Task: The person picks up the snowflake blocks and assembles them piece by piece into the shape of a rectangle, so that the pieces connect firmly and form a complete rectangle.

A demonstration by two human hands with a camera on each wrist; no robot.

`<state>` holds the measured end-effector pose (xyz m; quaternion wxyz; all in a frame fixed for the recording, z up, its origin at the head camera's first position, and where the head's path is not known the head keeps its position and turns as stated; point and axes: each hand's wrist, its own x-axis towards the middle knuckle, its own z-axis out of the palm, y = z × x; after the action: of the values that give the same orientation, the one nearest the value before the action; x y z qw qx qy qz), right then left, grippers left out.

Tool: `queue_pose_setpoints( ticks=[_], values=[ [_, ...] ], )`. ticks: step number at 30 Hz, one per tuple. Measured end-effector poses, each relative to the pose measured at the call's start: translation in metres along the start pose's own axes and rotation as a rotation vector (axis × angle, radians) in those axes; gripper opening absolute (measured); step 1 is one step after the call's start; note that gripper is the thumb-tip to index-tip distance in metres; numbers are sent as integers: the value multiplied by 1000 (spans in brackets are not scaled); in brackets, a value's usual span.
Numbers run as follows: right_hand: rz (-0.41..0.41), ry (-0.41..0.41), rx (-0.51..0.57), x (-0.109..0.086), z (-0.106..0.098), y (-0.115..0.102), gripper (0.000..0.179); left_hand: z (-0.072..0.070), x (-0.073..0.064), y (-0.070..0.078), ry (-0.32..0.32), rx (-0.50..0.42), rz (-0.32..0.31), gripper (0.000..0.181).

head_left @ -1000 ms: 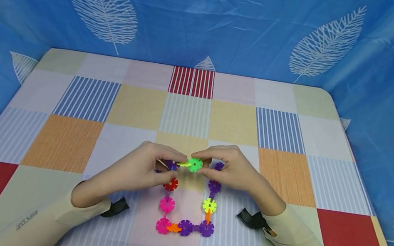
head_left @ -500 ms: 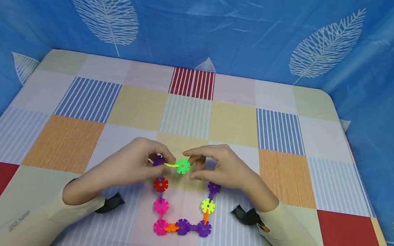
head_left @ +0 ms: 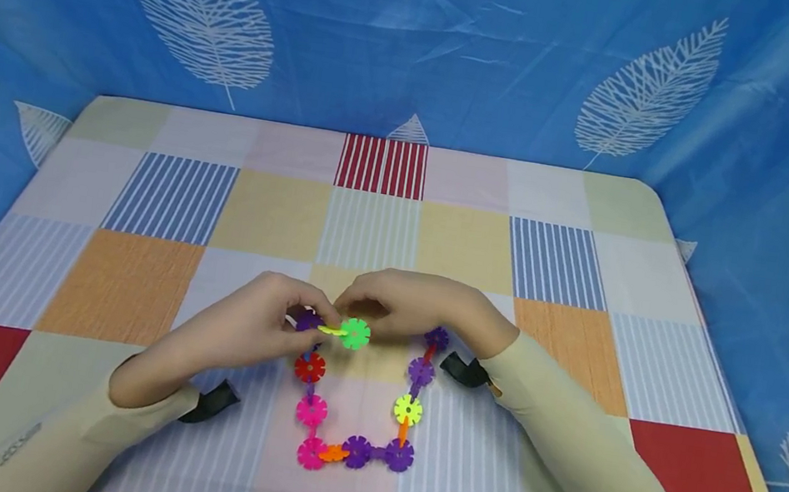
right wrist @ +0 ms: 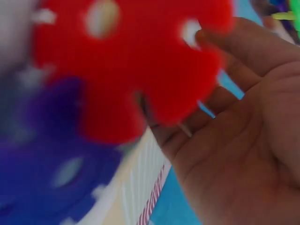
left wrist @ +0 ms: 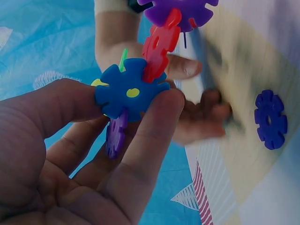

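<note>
In the head view, notched plastic discs join into a U-shaped chain; its bottom row includes a purple disc. At the upper left, my left hand pinches a blue disc between thumb and finger. A yellow disc and a green disc stick out rightward from that corner. My right hand hovers just behind the green disc, fingers loosely bent, nothing seen in them. In the left wrist view, its blurred fingers are near a loose dark purple disc, which the head view does not show.
The chain's right arm, with a yellow disc, ends in a purple disc below my right wrist. A blurred red disc stands close to the right wrist camera. A patchwork cloth covers the table; a blue curtain hangs behind.
My right hand has left the green disc and moved leftward behind it. My left hand has shifted left with the chain's upper left corner, and the green disc has gone left with it.
</note>
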<state>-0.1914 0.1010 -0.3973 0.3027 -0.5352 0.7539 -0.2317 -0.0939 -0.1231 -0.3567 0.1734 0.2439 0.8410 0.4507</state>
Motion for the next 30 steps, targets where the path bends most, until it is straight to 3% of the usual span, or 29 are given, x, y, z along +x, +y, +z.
queue_pose_setpoints(
  ticks=[7,12,17,20,23,26,30],
  values=[
    [-95,-44,43,28,-2,-3,17,2,0,-1,-2,-17,15,17],
    [-102,-51,-1,41,2,-7,9,2,1,-2,1,0,30,17],
    [-122,-47,-40,50,8,-11,17,1,0,-3,3,11,36,16],
    [-112,-39,-61,51,11,-12,20,1,0,-4,0,0,41,15],
    [-84,-44,-107,48,11,-13,13,1,1,-4,2,3,42,15],
    [-56,-49,-183,43,10,-12,7,2,1,-3,6,15,36,16],
    [-24,-28,-310,34,9,-10,15,2,0,-3,3,25,25,15]
  ],
)
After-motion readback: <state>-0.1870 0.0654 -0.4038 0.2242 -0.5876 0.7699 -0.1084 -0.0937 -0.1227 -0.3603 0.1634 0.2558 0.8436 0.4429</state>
